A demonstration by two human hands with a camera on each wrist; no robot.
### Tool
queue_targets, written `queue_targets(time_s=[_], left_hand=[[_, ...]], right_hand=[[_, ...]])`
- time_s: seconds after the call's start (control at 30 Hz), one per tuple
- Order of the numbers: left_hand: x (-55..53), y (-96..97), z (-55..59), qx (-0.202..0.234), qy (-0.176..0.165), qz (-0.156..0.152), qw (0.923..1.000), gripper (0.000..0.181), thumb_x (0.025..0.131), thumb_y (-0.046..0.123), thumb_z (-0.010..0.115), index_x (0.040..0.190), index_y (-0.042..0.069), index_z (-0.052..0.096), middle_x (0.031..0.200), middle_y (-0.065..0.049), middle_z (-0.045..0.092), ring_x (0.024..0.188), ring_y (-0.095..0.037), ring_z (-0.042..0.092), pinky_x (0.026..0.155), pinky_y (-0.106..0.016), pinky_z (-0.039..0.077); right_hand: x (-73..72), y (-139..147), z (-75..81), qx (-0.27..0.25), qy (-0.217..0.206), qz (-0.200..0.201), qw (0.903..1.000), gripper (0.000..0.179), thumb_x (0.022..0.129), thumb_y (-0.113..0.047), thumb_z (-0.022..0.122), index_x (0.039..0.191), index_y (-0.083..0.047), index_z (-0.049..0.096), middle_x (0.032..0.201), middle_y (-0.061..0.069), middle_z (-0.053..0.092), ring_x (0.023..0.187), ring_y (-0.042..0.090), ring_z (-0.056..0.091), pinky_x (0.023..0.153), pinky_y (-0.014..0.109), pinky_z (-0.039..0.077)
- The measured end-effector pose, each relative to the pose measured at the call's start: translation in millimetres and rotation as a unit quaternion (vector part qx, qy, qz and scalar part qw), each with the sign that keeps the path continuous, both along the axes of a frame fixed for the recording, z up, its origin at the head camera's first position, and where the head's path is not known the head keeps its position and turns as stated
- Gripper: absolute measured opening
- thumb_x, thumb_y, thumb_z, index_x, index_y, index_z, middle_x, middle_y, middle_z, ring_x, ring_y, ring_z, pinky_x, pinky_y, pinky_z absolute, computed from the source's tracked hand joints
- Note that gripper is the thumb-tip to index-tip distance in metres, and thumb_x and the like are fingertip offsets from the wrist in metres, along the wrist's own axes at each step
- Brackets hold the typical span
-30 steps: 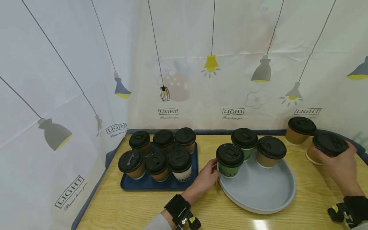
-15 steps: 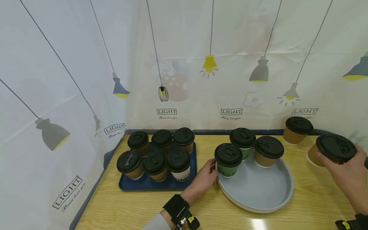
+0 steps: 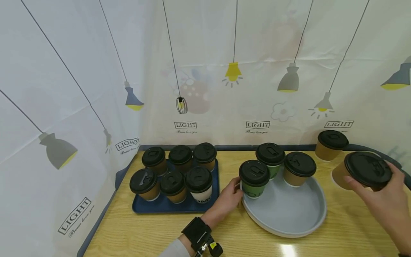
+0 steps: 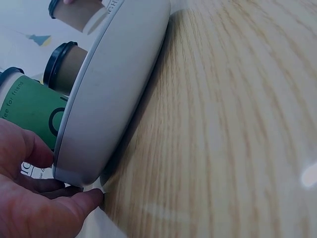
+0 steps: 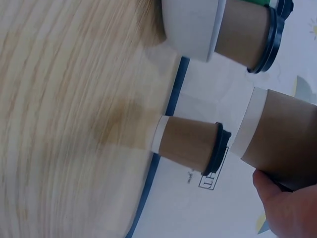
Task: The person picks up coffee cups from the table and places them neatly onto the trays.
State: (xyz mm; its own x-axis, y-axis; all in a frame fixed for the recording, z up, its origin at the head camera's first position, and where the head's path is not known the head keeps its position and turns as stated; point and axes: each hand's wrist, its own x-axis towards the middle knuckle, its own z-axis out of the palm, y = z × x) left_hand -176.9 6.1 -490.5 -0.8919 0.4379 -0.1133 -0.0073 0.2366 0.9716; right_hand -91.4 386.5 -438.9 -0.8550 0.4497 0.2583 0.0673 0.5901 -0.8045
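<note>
My right hand grips a brown paper coffee cup with a black lid, tilted and held above the table right of the round grey tray. In the right wrist view, this coffee cup shows its white base band, with the thumb on its side. My left hand holds the tray's left rim; in the left wrist view its thumb lies at the rim and the other fingers are around the outer wall. On the tray stand two green cups and a brown cup, all lidded.
A blue rectangular tray at the left carries several lidded cups in two rows. Another brown cup stands at the back right, near the printed curtain. The wooden table extends in front.
My right hand has lifted the brown coffee cup off the table and tilted it, first shifting right, then back left. My left hand stays at the tray rim; the head view shifts slightly.
</note>
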Motion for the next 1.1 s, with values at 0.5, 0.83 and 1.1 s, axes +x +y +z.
queue_targets(time_s=[0.5,0.83,1.1], left_hand=[[2.3,-0.2,0.6,0.006,0.009,0.000,0.9999,0.052,0.109,0.009,0.039,0.159,0.001,0.033,0.162,-0.023,0.036,0.148,-0.039,0.037,0.116,-0.049,0.039],[0.2,0.8,-0.9,-0.001,0.010,0.008,0.9999,0.051,0.108,0.009,0.041,0.159,0.003,0.035,0.161,-0.021,0.038,0.147,-0.036,0.040,0.116,-0.047,0.041],[-1.0,2.3,-2.3,-0.006,0.004,0.015,0.9999,0.052,0.108,0.009,0.043,0.159,0.004,0.036,0.161,-0.018,0.039,0.147,-0.035,0.041,0.115,-0.046,0.041]], right_hand=[[14.5,-29.9,1.3,-0.001,0.013,0.080,0.9967,0.103,0.092,-0.015,0.081,0.163,-0.012,0.007,0.154,0.032,0.026,0.108,-0.021,0.040,0.080,-0.003,0.037],[18.0,-45.4,-8.8,0.014,-0.003,0.108,0.9941,0.107,0.086,-0.014,0.086,0.161,-0.004,0.010,0.150,0.034,0.031,0.105,-0.024,0.037,0.080,-0.004,0.036],[16.2,-53.2,-20.1,0.016,-0.045,0.122,0.9914,0.111,0.088,-0.024,0.086,0.163,-0.001,0.007,0.155,0.038,0.028,0.128,-0.005,0.042,0.082,-0.005,0.028]])
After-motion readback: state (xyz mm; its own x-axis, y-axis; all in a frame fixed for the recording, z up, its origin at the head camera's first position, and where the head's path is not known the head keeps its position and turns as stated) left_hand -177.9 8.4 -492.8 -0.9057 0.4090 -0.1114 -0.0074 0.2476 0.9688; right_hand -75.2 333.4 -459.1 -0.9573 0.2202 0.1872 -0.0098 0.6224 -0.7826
